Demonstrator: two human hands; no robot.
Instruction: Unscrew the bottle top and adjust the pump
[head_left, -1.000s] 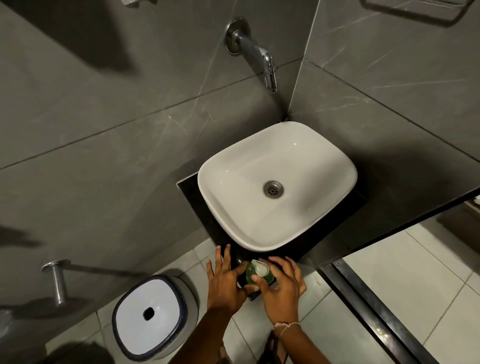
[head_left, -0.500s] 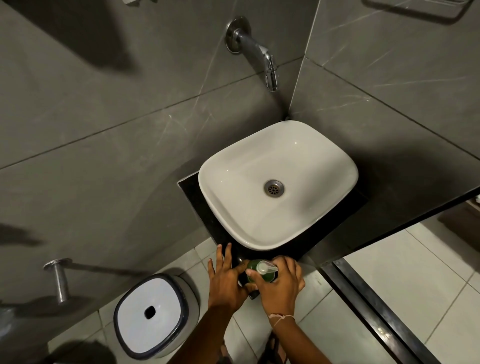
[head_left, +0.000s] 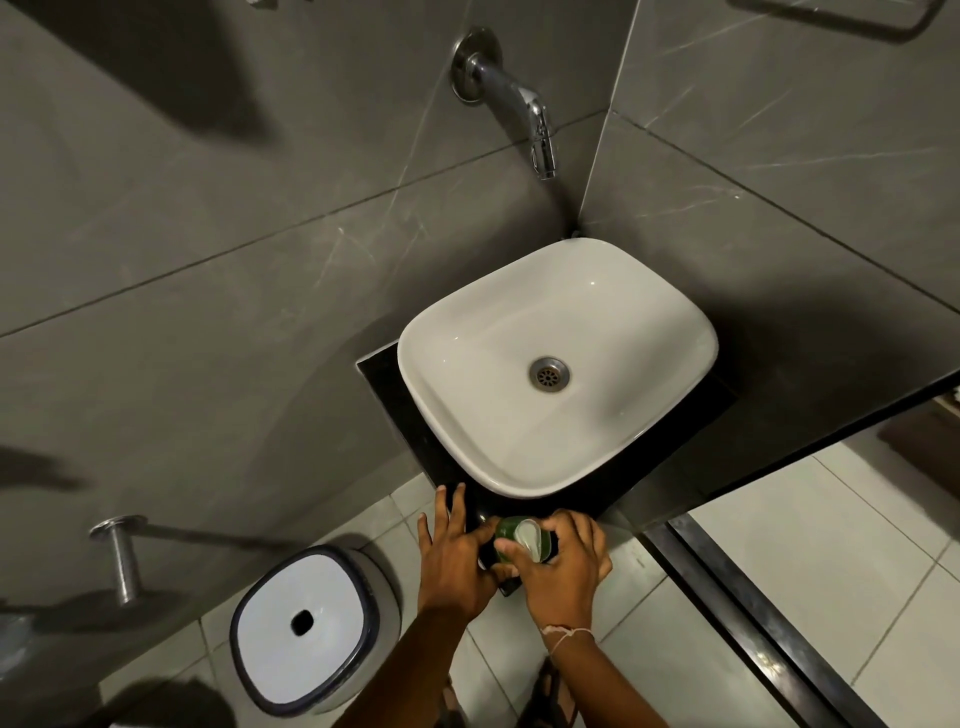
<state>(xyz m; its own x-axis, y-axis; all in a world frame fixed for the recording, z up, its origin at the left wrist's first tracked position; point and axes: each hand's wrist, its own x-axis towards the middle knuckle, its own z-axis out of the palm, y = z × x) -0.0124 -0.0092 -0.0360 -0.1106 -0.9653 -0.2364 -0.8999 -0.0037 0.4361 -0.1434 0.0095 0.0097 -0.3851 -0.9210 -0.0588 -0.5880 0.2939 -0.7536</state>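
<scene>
At the near corner of the black bench, just in front of the white basin, I am seeing the green soap bottle standing upright. The right hand is curling its grip round the bottle, thumb by the white pump head. The left hand is lying beside it, fingers straight and apart, touching the bench edge. A wall tap is hanging above the basin; a white-lidded bin is sitting on the floor to the left.

Green bottle with white cap, white basin, veined grey wall tiles.
</scene>
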